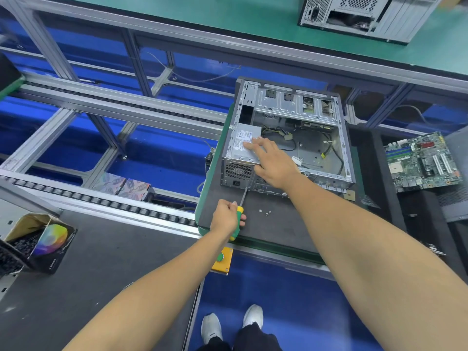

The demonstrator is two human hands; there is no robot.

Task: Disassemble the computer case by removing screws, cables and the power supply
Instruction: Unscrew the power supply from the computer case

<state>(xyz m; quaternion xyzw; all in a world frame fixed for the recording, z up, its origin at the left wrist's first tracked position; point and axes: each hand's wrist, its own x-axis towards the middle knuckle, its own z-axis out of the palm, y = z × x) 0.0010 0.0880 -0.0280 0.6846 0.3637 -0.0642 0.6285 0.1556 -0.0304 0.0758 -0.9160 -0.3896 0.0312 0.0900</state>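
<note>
The open computer case (288, 138) is lying on its side at the far edge of the dark mat (273, 224), still holding the power supply (244, 145) in its near-left corner plus some loose cables (286, 138) across the bare floor. Right hand (272, 162) is resting flat on the power supply, fingers straight, gripping nothing. Left hand (225, 216) is wrapping around the yellow-green screwdriver (239, 215), tip poking at the case's rear panel. Couple of loose screws (264, 212) are sitting on the mat near the handle. Motherboard (421, 163) is lying off to the right. Cardboard box (33, 239) by the left edge is holding small dark bits.
</note>
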